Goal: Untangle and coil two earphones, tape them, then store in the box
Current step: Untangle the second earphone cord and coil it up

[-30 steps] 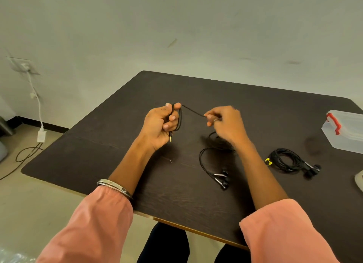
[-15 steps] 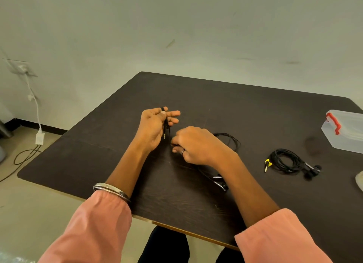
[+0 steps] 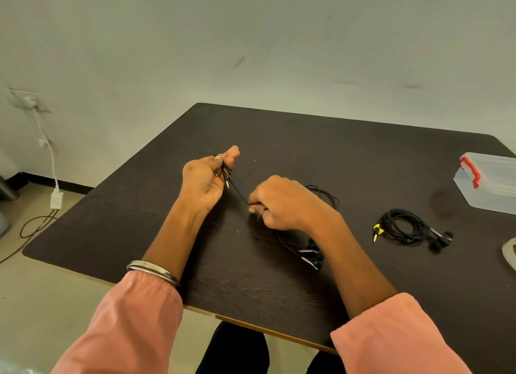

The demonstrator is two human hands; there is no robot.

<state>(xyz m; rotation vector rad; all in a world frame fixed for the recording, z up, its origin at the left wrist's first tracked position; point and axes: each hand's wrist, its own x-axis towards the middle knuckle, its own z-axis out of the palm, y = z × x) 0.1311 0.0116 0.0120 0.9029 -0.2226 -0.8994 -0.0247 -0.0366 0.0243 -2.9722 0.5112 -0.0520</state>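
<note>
My left hand (image 3: 205, 179) pinches a small coil of black earphone cable (image 3: 226, 170) between thumb and fingers, its plug hanging just below. The cable runs down and right to my right hand (image 3: 282, 204), whose curled fingers pinch it. More of that cable loops on the table behind my right wrist, and its earbuds (image 3: 312, 257) lie beside my right forearm. A second black earphone (image 3: 405, 228), coiled and bound with yellow tape near the plug, lies on the dark table (image 3: 279, 139) to the right. The clear plastic box (image 3: 491, 181) with a red latch stands at the far right.
A pale roll-like object (image 3: 509, 252) pokes in at the right edge, likely tape. The table's front edge runs over my lap. On the left, a white charger and cables hang from a wall socket (image 3: 28, 101) down to the floor.
My right hand swung from up beside the left hand down to the table and now draws a stretch of cable out to the right. My left hand kept its coil, shifting only slightly.
</note>
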